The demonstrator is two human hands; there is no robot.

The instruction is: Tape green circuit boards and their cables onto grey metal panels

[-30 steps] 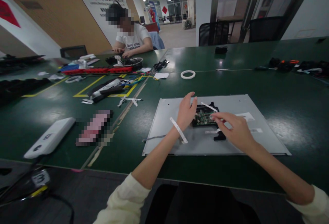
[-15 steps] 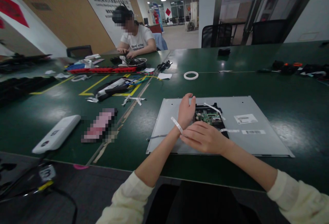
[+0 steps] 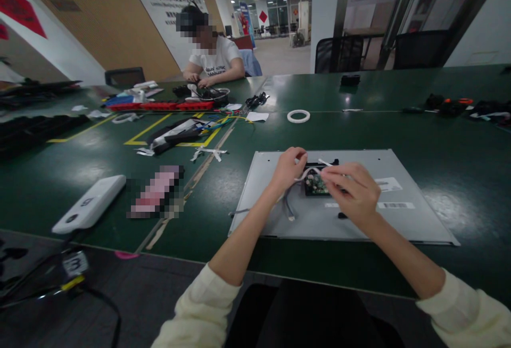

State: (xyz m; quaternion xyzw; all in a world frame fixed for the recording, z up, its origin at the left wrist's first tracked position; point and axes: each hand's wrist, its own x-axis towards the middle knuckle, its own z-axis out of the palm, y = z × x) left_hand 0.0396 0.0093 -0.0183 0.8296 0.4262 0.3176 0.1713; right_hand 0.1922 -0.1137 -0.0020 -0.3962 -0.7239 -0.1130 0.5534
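My right hand [image 3: 353, 191] is closed in a pinch on a thin white tape strip [image 3: 311, 171]. The strip arcs over the circuit board [image 3: 315, 184] toward the heel of my left hand; whether it sticks there I cannot tell. My left hand [image 3: 290, 168] rests at the board's upper left with fingers curled together; what they hold, if anything, is hidden. Beneath both hands lies a flat grey metal panel [image 3: 267, 172] bearing the board in a black frame. Another white strip [image 3: 325, 162] sits at the frame's top. Below my left hand, a grey cable [image 3: 288, 207] hangs loose on the panel.
A white tape roll [image 3: 298, 116] lies beyond the panel. To the left are a pink phone-like object [image 3: 156, 192], blurred, and a white device [image 3: 90, 203]. Cables and a red power strip [image 3: 159, 106] lie farther off, where another person [image 3: 215, 58] sits.
My right hand has moved from my left wrist up and right over the board, drawing the white strip with it. My left fingers have curled in. The grey cable is now uncovered.
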